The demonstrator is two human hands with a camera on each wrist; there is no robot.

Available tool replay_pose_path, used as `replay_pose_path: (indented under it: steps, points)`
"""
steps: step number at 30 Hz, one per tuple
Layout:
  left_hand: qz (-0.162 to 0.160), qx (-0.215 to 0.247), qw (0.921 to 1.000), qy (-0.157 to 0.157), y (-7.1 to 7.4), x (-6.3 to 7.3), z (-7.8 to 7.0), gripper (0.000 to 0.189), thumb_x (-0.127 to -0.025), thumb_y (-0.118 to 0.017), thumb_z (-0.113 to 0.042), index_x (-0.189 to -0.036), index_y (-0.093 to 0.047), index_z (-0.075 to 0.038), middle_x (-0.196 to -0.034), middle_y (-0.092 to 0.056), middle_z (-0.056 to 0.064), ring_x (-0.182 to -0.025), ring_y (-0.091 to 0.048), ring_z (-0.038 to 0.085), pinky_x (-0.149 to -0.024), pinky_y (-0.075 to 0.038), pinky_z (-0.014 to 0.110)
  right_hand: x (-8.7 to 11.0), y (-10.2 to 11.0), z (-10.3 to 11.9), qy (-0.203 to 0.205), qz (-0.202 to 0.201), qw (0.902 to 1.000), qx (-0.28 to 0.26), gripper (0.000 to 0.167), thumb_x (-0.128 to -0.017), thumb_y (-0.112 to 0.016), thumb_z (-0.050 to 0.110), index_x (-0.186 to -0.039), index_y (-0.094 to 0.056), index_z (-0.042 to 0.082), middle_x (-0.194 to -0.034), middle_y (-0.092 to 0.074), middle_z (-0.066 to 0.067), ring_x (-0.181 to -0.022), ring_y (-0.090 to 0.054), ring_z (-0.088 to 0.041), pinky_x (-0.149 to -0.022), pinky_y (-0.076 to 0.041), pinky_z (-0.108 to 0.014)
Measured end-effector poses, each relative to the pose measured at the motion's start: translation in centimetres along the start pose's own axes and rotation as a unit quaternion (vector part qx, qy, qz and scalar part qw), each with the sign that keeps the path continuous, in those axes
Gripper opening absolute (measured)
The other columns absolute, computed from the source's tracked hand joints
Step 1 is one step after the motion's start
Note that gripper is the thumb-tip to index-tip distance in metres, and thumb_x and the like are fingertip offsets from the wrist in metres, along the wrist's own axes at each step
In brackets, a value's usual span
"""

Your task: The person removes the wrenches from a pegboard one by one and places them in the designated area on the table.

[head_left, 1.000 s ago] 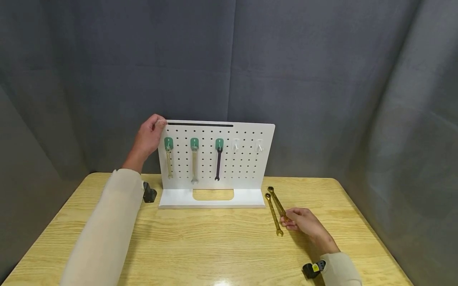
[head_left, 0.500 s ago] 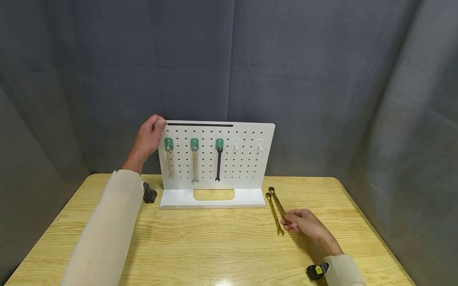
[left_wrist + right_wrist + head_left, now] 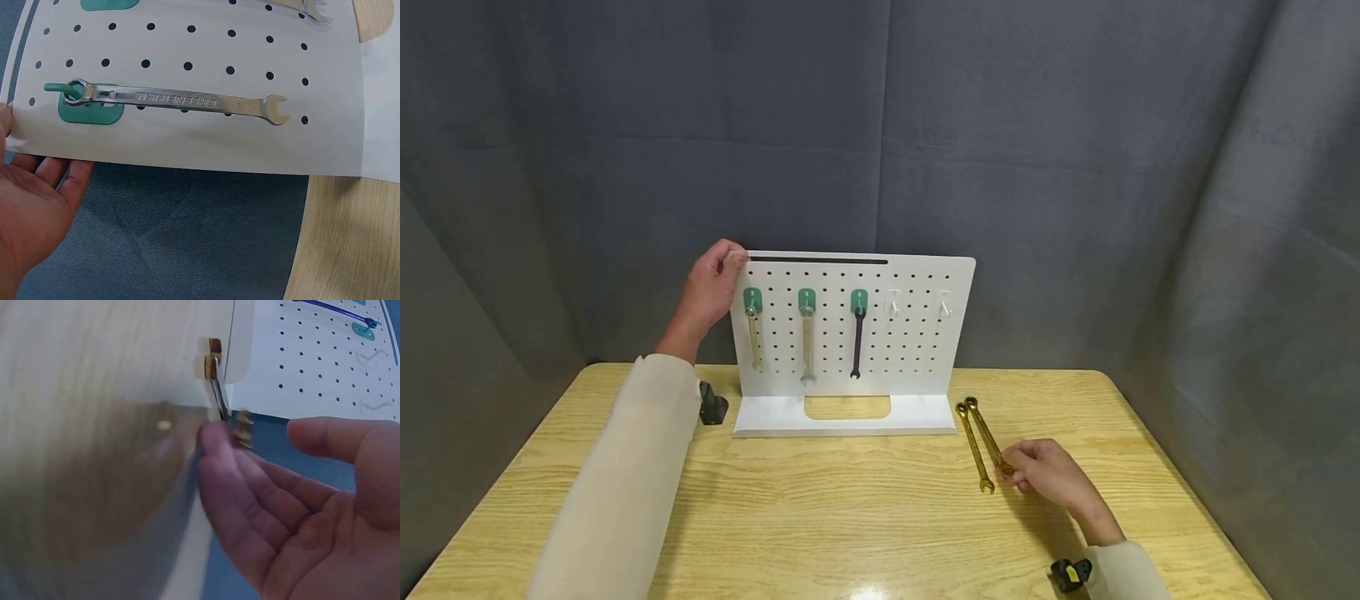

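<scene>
Head view: left grip (image 3: 711,282) clasped the pegboard (image 3: 832,340); right grip (image 3: 1047,473) met the outer gold wrench (image 3: 988,434), right of the pegboard, pinch indeterminable. Weak pressure risked a slip against the inner wrench (image 3: 974,449).

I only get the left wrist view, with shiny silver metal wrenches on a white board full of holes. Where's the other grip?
Observer: The right grip is at the near end of a gold metal wrench; whether it's pinching it, I can't tell.
Operator: Is that the only gold one?
Observer: No, a second gold metal wrench lies just left of it on the light wooden table.
Operator: Are any hooks free?
Observer: Yes, two see-through hooks near the right side of the white board have nothing hanging on them.
</scene>
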State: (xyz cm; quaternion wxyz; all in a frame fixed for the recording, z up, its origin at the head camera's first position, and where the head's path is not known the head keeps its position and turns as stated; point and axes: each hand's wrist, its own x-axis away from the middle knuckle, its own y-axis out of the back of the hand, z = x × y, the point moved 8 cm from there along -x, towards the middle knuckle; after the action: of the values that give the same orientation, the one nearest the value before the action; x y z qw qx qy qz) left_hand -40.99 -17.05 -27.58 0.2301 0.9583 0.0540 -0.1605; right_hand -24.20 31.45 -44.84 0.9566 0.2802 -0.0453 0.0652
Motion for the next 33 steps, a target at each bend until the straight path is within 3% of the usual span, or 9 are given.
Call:
replay_pose_path:
  steps: [3,6,12,18,24,33]
  points:
    - [-0.004,0.001,1.0,0.001,0.1,0.0,0.0,0.037,-0.11,-0.044,-0.043,-0.124,-0.052,-0.01,-0.108,-0.046,0.012,-0.102,-0.048,0.03,-0.082,-0.037,0.041,0.1,0.4,0.7,0.004,-0.019,0.9982,0.057,0.039,-0.107,-0.055,0.019,-0.13,-0.06,-0.012,-0.108,-0.071,-0.013,-0.092,-0.069,-0.026,-0.073,-0.053,-0.037]
    - [-0.007,-0.002,1.0,0.002,0.2,0.0,0.0,0.037,-0.11,-0.044,-0.043,-0.124,-0.052,-0.01,-0.107,-0.045,0.011,-0.101,-0.048,0.03,-0.081,-0.037,0.041,0.1,0.5,0.9,0.002,-0.023,0.9967,0.077,0.042,-0.107,-0.056,0.021,-0.133,-0.058,-0.012,-0.109,-0.071,-0.012,-0.094,-0.069,-0.026,-0.074,-0.052,-0.038]
    - [0.003,-0.004,0.9999,0.011,-0.1,0.1,0.1,0.039,-0.11,-0.043,-0.045,-0.125,-0.052,-0.011,-0.107,-0.045,0.012,-0.1,-0.047,0.03,-0.08,-0.038,0.041,0.1,0.3,0.6,-0.004,-0.022,0.9966,0.079,0.042,-0.107,-0.057,0.023,-0.135,-0.058,-0.008,-0.111,-0.07,-0.013,-0.096,-0.068,-0.026,-0.074,-0.052,-0.039]
    - [0.007,-0.008,0.9999,-0.001,0.0,0.1,-0.3,0.041,-0.11,-0.041,-0.045,-0.126,-0.051,-0.009,-0.11,-0.046,0.013,-0.102,-0.048,0.03,-0.082,-0.038,0.042,0.0,0.0,1.2,0.033,-0.032,0.9954,0.085,0.041,-0.108,-0.058,0.025,-0.135,-0.059,-0.006,-0.121,-0.067,-0.017,-0.103,-0.068,-0.031,-0.081,-0.054,-0.044]
    - [0.009,-0.008,0.9999,0.004,-0.1,0.1,-0.4,0.041,-0.11,-0.041,-0.046,-0.127,-0.051,-0.01,-0.112,-0.048,0.013,-0.104,-0.048,0.031,-0.084,-0.037,0.042,0.0,-0.2,2.5,0.062,-0.066,0.9922,0.086,0.037,-0.109,-0.056,0.024,-0.136,-0.061,-0.002,-0.135,-0.06,-0.022,-0.119,-0.06,-0.042,-0.092,-0.05,-0.053]
    - [0.001,-0.009,0.9999,0.01,0.2,0.1,-0.1,0.04,-0.11,-0.041,-0.046,-0.126,-0.052,-0.011,-0.112,-0.047,0.013,-0.105,-0.048,0.032,-0.084,-0.038,0.044,-2.0,-2.3,5.6,0.116,-0.089,0.9877,0.055,0.029,-0.107,-0.059,0.016,-0.131,-0.065,0.002,-0.133,-0.063,-0.017,-0.119,-0.059,-0.037,-0.097,-0.048,-0.054]
